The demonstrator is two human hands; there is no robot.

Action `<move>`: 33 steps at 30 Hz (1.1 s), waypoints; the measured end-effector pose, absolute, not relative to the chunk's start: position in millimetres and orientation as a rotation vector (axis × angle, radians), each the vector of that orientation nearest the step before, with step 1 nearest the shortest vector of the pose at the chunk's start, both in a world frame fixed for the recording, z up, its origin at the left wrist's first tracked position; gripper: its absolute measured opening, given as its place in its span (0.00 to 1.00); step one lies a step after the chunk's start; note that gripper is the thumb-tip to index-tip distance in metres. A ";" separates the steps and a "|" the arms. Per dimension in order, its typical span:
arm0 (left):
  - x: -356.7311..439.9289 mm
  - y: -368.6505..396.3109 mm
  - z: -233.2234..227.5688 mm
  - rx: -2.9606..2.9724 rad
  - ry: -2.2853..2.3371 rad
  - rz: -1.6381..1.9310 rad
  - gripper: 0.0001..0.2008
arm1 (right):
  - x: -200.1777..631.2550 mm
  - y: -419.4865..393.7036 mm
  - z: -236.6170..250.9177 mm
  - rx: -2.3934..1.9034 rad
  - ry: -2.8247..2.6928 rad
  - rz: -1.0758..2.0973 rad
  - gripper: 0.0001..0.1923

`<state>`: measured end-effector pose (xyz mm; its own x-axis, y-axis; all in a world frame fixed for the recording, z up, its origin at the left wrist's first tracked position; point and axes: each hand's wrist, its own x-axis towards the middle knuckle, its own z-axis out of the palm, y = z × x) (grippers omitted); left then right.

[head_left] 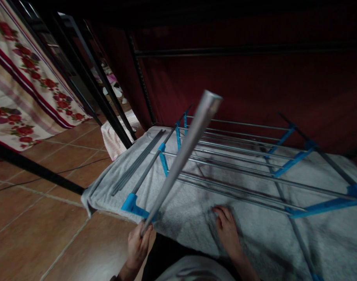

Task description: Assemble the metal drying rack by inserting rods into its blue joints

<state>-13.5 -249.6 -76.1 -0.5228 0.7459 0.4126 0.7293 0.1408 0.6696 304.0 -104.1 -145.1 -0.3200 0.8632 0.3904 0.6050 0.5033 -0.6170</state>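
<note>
My left hand (pixel 139 242), closed, grips the lower end of a grey metal tube (pixel 184 152). The tube slants up and to the right, its far end raised toward the camera. Close by that hand is a blue plastic corner joint (pixel 134 207) of a drying rack (pixel 239 166) with grey rods and blue brackets. My right hand (pixel 226 228) rests on the grey blanket (pixel 190 210) with nothing in it, its fingers slightly bent and apart. Several thin grey rods (pixel 139 162) lie in a bundle on the blanket, left of the rack.
Black metal posts (pixel 87 74) stand at the left, and a low black bar (pixel 38 168) crosses above the tiled floor (pixel 58 210). Flowered fabric (pixel 29 78) hangs at the far left. A dark red cloth (pixel 239 86) closes off the back. A thin cable (pixel 79 168) runs over the tiles.
</note>
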 end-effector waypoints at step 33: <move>66.8 -188.6 -77.4 2.032 1.770 0.087 0.08 | 304.1 -104.1 -145.8 -1.131 -2.030 0.427 0.24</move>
<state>66.8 -188.6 -77.4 0.1779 0.9553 -0.2362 0.9273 -0.0824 0.3650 304.1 -104.1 -145.8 -0.3194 0.8309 0.4556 0.5772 0.5519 -0.6019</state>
